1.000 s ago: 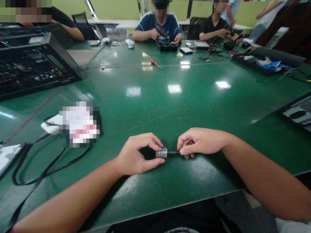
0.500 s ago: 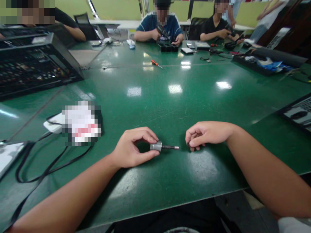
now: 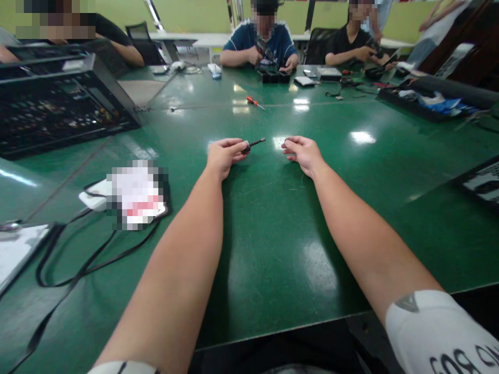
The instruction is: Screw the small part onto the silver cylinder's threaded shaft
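Note:
My left hand (image 3: 225, 156) is out over the green table (image 3: 268, 218), pinching a socket bit (image 3: 255, 142) by its thick silver end. The dark, thin shank points to the right and slightly up, toward my other hand. A short gap to the right, my right hand (image 3: 306, 153) has thumb and forefinger pressed together. Something small and dark may sit at those fingertips, too small to make out. The two hands are apart.
An identity card on a black lanyard (image 3: 83, 272) lies at the left, beside a white-covered board (image 3: 23, 246). Behind it stands an open computer case (image 3: 66, 104). An orange screwdriver (image 3: 255, 102) lies farther back. Across the table, a person holds a power drill (image 3: 265, 50).
Both my hands have moved forward, away from me, across the table. The socket bit has gone along in my left hand, its shank now tilted slightly upward.

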A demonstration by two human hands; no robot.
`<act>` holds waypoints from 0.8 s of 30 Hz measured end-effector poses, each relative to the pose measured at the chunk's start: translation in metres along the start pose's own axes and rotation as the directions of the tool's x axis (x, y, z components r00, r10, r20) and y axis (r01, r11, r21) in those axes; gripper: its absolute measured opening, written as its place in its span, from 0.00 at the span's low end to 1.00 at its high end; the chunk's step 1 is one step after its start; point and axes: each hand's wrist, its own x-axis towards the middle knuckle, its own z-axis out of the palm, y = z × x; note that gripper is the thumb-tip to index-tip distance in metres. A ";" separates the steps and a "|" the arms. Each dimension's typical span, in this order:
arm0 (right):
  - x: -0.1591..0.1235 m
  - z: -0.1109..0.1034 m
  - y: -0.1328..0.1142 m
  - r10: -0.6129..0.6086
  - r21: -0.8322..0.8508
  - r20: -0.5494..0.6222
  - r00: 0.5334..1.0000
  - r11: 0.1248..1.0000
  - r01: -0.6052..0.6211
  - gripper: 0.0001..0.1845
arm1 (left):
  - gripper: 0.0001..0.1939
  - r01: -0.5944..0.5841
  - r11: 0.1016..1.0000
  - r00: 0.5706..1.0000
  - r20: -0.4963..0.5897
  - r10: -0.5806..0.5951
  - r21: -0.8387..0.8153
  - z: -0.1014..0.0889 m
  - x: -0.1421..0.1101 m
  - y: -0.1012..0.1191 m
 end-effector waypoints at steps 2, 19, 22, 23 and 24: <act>0.002 0.010 0.004 -0.001 -0.023 0.032 0.999 1.000 0.002 0.10 | 0.21 0.002 1.000 0.997 0.075 -0.001 -0.007 0.006 0.002 -0.002; -0.002 0.012 0.006 -0.021 -0.087 0.151 0.988 0.996 0.035 0.16 | 0.25 -0.004 0.998 0.980 0.201 -0.008 0.058 0.006 -0.005 -0.002; -0.005 0.014 0.004 -0.027 -0.119 0.171 0.985 0.992 0.048 0.14 | 0.25 -0.002 0.999 0.978 0.210 -0.009 0.050 0.007 -0.007 0.000; -0.007 0.016 0.003 -0.030 -0.128 0.183 0.983 0.990 0.054 0.12 | 0.25 0.003 0.999 0.975 0.221 -0.012 0.041 0.007 -0.008 0.001; -0.008 0.017 0.002 -0.032 -0.133 0.197 0.980 0.989 0.060 0.12 | 0.26 0.009 0.999 0.972 0.235 -0.017 0.031 0.008 -0.009 0.001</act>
